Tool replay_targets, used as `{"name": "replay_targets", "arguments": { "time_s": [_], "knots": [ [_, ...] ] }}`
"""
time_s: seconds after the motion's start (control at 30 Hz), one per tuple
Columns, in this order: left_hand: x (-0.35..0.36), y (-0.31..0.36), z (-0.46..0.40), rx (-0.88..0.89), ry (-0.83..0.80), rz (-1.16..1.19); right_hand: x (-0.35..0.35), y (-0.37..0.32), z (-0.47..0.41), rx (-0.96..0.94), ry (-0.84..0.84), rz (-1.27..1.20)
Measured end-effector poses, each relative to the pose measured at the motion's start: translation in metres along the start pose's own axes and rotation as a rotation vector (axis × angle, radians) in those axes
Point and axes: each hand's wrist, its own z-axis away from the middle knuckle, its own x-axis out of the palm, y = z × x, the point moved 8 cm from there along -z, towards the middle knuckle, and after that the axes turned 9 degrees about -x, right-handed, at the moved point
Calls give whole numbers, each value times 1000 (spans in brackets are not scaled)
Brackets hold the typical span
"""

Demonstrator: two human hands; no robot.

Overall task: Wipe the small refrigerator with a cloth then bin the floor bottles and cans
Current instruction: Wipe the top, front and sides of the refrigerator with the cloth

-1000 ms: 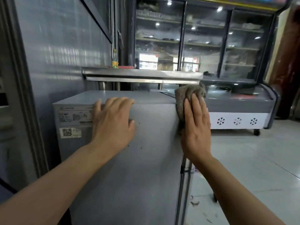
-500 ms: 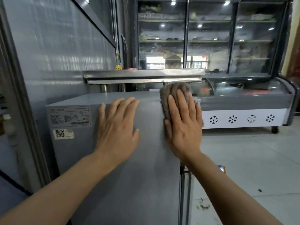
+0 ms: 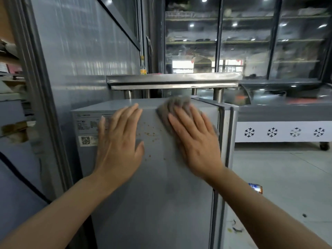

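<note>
both hands spread flat on the refrigerator [image 3: 161, 194] side, right hand [image 3: 195, 141] pressing cloth [image 3: 172, 106] at its top edge.

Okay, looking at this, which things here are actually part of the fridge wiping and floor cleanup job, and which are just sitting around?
Part of the job:
small refrigerator
cloth under the right hand
left hand, flat on the refrigerator
can on the floor

Just lying about:
display freezer
bottle on the steel shelf

Small refrigerator [image 3: 152, 186] stands tight by the grey wall panel [image 3: 80, 51] on left, no room there. Steel shelf [image 3: 172, 80] hangs above its back edge. Right side, floor [image 3: 278, 177] is open, w/ a can [image 3: 256, 188] near.
</note>
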Motion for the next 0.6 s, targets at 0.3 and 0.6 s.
{"name": "replay_targets", "arguments": {
  "time_s": [0.3, 0.6],
  "knots": [
    [-10, -44, 16, -35, 17, -43, 45, -83, 61, -278, -176, 34],
    [-15, -80, 26, -95, 28, -37, 17, -49, -53, -63, 1, 17]
  ]
}}
